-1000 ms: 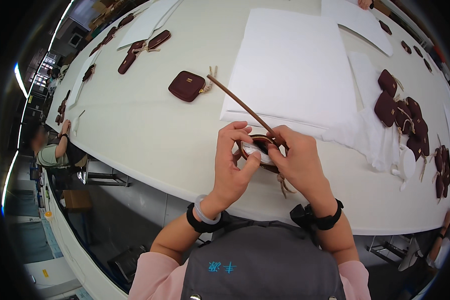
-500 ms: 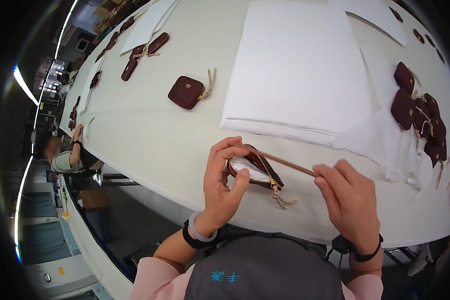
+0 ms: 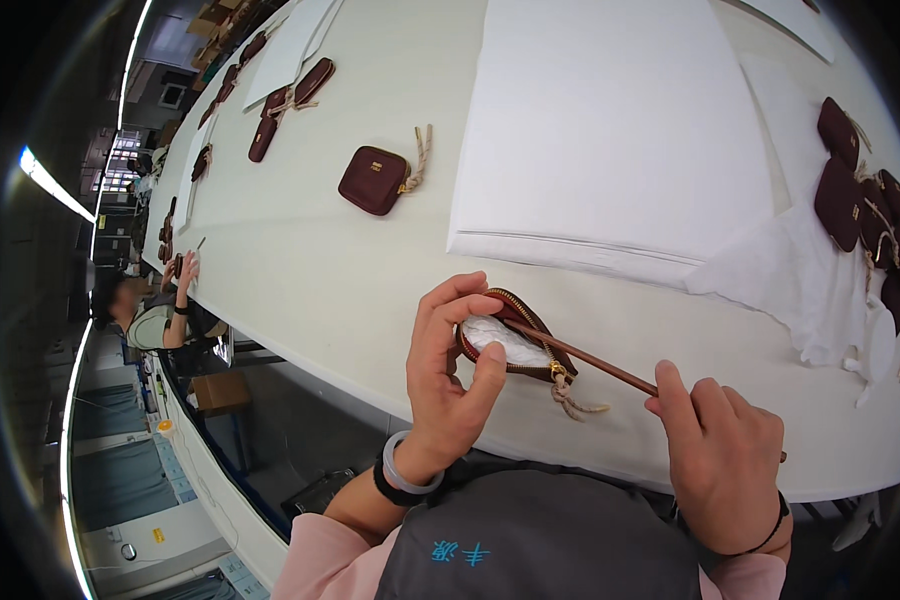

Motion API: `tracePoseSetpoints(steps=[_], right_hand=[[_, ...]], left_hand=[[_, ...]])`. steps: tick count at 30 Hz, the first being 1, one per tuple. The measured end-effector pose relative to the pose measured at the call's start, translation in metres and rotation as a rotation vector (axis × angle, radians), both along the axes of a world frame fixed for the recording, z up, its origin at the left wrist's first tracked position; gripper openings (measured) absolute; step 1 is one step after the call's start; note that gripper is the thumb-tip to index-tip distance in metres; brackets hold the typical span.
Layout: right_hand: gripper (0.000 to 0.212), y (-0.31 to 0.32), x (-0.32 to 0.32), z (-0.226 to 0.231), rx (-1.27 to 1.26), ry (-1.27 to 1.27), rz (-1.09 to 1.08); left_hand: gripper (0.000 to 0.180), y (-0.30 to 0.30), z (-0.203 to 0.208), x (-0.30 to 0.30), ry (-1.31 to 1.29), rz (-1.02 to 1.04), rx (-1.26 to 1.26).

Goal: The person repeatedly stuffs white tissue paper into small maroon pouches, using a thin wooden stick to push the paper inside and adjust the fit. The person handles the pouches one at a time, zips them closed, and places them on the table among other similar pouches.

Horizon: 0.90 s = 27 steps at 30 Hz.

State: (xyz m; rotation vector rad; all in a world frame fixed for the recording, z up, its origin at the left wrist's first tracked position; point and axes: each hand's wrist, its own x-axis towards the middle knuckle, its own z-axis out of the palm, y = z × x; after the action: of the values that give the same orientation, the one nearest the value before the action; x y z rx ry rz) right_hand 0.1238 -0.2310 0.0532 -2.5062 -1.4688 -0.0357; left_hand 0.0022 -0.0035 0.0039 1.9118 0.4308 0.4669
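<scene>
Left hand: the left hand (image 3: 448, 385) is wrapped around a small dark red pouch (image 3: 510, 338) at the near edge of the table, thumb and curled fingers pinching its open mouth so it stays spread.

Right hand: the right hand (image 3: 722, 455) is closed around the back end of a thin brown stick (image 3: 585, 356), fingers folded over it, index finger lying along the top.

Pouch: looks like smooth leather, rounded shape, with a gold-coloured zipper running round the open rim. White crumpled paper stuffing (image 3: 505, 340) shows inside, kinda tissue-like. A pale braided cord tassel (image 3: 570, 398) hangs off the zipper end onto the table.

Stick: straight, slim, wooden-looking; its tip sits in the pouch opening against the white stuffing.

Table: long, pale, matte white table (image 3: 320, 270), curved by the lens.

Paper sheets: a big flat stack of white sheets (image 3: 610, 130) lies just beyond the pouch, with a rumpled thin white sheet (image 3: 800, 280) to its right.

Other pouches: one closed square-ish dark red pouch with cord (image 3: 375, 178) sits well apart up the table; it has a small gold mark on the front, too tiny to make out. A pile of the same dark red pouches (image 3: 865, 215) is at the far right.

Wrists: pale bangle and dark band on the left one.
</scene>
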Motion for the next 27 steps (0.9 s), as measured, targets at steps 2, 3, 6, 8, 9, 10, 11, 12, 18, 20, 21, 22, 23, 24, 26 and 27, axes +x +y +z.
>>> tracePoseSetpoints(steps=[2,3,6,8,9,10,11,12,18,20,21,22,23,24,26,27], right_hand=[[0.023,0.000,0.000,0.000,0.014,0.009,0.006],[0.024,-0.001,0.001,0.000,0.031,0.025,0.014],[0.024,0.000,0.001,0.002,0.044,0.032,0.028],[0.025,0.002,0.000,0.004,0.044,0.014,0.030],[0.025,0.004,-0.001,0.004,0.046,0.001,0.028],[0.025,0.006,-0.002,0.005,0.048,-0.012,0.028],[0.024,0.008,-0.001,0.005,0.040,-0.014,0.030],[0.023,0.011,0.000,0.005,0.033,-0.017,0.032],[0.017,0.003,0.007,-0.012,0.115,0.057,-0.019],[0.017,0.001,0.006,-0.021,0.172,0.113,-0.034],[0.018,0.001,0.003,-0.025,0.198,0.143,-0.037],[0.018,0.000,0.000,-0.027,0.225,0.173,-0.039],[0.018,-0.002,-0.001,-0.029,0.238,0.210,-0.021],[0.017,-0.003,-0.003,-0.030,0.252,0.247,-0.002],[0.015,-0.006,-0.005,-0.035,0.277,0.312,0.012],[0.014,-0.007,-0.007,-0.038,0.288,0.339,0.008]], left_hand=[[0.037,-0.001,0.001,0.000,-0.005,0.010,-0.004],[0.037,-0.002,0.001,0.000,-0.008,0.016,-0.006],[0.037,-0.002,-0.002,-0.001,-0.010,0.006,0.099],[0.037,-0.002,-0.002,-0.001,0.005,-0.016,0.162],[0.036,-0.003,-0.002,0.000,0.017,-0.031,0.192],[0.038,-0.004,0.000,0.000,0.011,-0.046,0.272],[0.039,-0.007,0.002,0.001,0.002,-0.060,0.350],[0.040,-0.009,0.003,0.003,-0.006,-0.073,0.428],[0.057,0.004,-0.001,0.008,-0.192,-0.111,0.219],[0.055,0.022,-0.018,0.010,-0.239,-0.043,-0.188],[0.052,0.028,-0.022,0.012,-0.176,-0.108,-0.258],[0.041,0.022,-0.024,0.013,-0.195,-0.139,-0.413],[0.034,0.021,-0.028,0.012,-0.217,-0.209,-0.298],[0.028,0.020,-0.029,0.012,-0.236,-0.276,-0.181],[0.017,0.014,-0.027,0.010,-0.265,-0.294,-0.153],[0.017,0.014,-0.027,0.010,-0.290,-0.319,-0.099]])
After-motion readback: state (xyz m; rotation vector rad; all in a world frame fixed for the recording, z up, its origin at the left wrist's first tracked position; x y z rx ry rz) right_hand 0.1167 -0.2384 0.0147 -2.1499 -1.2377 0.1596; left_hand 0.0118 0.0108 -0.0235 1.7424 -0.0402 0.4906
